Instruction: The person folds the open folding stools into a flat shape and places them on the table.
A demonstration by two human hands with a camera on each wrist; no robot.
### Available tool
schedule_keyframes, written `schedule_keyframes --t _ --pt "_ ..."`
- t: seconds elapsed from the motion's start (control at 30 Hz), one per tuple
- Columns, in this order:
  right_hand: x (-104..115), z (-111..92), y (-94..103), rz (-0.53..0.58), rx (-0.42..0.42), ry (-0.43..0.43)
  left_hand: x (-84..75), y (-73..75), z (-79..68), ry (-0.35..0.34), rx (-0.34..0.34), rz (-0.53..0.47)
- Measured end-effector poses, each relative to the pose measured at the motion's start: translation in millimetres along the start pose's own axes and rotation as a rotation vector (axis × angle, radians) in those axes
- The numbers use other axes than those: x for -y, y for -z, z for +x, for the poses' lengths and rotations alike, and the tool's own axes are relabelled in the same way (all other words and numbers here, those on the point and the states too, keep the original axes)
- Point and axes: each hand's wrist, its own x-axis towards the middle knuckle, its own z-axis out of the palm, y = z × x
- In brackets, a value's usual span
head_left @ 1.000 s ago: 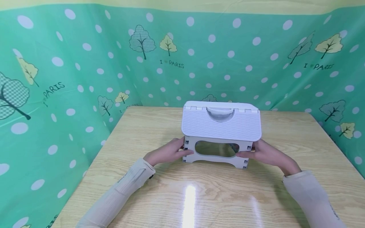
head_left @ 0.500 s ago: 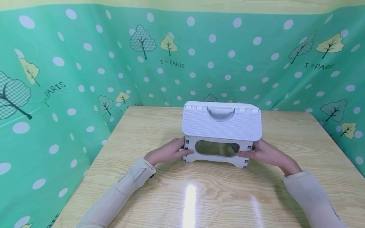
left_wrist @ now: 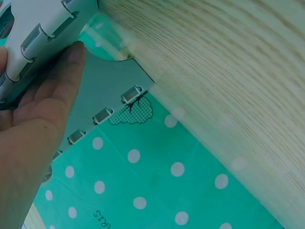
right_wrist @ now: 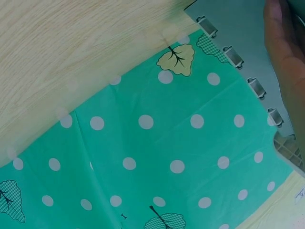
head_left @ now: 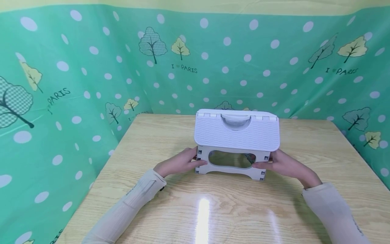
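Observation:
A white folding step stool [head_left: 234,140] stands on the table. Its textured front top panel slopes toward me, while only a narrow strip shows behind the hinge line and handle cutout. My left hand [head_left: 178,163] grips the left edge of the front leg panel [head_left: 231,171], thumb in front and fingers behind. On the opposite edge, my right hand [head_left: 284,164] holds the same panel, its thumb across the front. In the left wrist view, the fingers [left_wrist: 71,71] reach between the front panel and the far leg panel [left_wrist: 102,78]. The right wrist view shows only part of that hand [right_wrist: 288,52].
The wooden table [head_left: 170,210] extends around the stool on all sides. Behind and to the left hangs a green dotted curtain [head_left: 189,84] with tree prints. A bright light reflection [head_left: 202,217] lies on the tabletop near the front.

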Motion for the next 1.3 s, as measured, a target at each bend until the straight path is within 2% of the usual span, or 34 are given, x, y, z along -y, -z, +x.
schedule_keyframes --t 0.93,1.3 --pt "-4.7 -1.8 -1.9 0.037 0.018 -0.007 2.3 -0.3 0.4 -0.018 0.018 -0.019" --pt "-3.9 -0.2 -0.9 0.026 0.011 -0.012 2.6 -0.9 1.3 -0.016 0.002 0.005"
